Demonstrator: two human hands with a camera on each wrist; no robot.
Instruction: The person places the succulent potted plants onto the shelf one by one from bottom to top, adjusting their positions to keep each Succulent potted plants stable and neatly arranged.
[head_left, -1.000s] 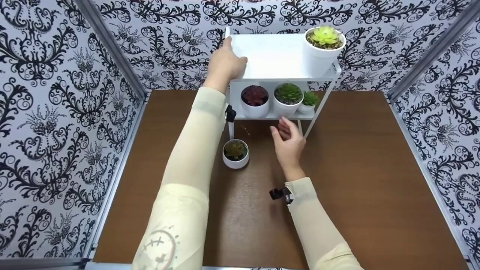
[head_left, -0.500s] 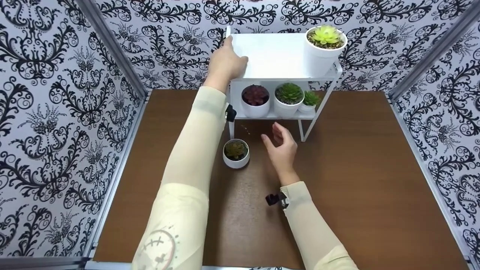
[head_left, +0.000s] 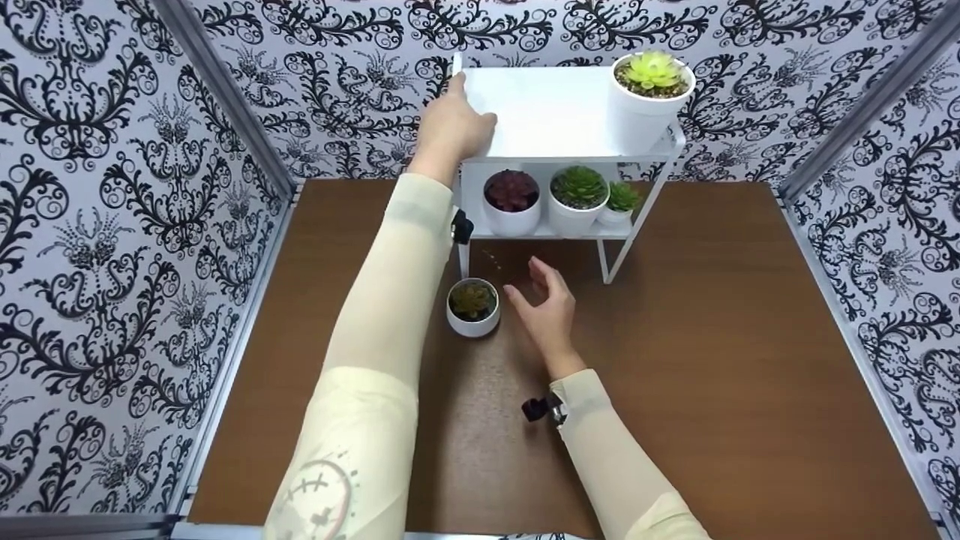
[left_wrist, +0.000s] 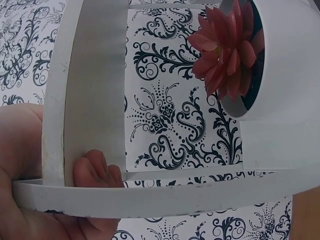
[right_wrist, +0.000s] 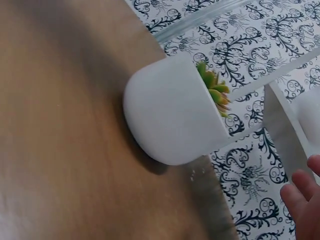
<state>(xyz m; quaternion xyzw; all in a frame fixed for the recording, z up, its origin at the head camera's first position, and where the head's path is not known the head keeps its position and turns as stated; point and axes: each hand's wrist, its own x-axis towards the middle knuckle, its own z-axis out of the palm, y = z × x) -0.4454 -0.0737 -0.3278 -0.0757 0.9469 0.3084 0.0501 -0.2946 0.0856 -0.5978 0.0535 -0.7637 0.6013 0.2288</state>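
Observation:
My left hand (head_left: 452,124) grips the upper left corner of a white two-tier shelf (head_left: 547,112). In the left wrist view its fingers (left_wrist: 95,170) curl round the shelf frame from below. On the table before the shelf stands a white pot with a brownish-green succulent (head_left: 472,307). My right hand (head_left: 547,304) is just right of that pot, apart from it, thumb and fingers spread and holding nothing. The right wrist view shows the pot's rounded white side (right_wrist: 170,112) close by, with the fingertips (right_wrist: 302,185) at the right edge.
A white pot with a yellow-green succulent (head_left: 646,97) stands at the top tier's right end. The lower tier carries a dark red succulent (head_left: 511,202), a green one (head_left: 577,199) and a smaller green one (head_left: 619,206). Patterned walls (head_left: 112,262) enclose the brown table (head_left: 750,360).
My right hand has moved left and toward me, from below the lower tier to beside the pot on the table. The left hand has kept its hold on the shelf.

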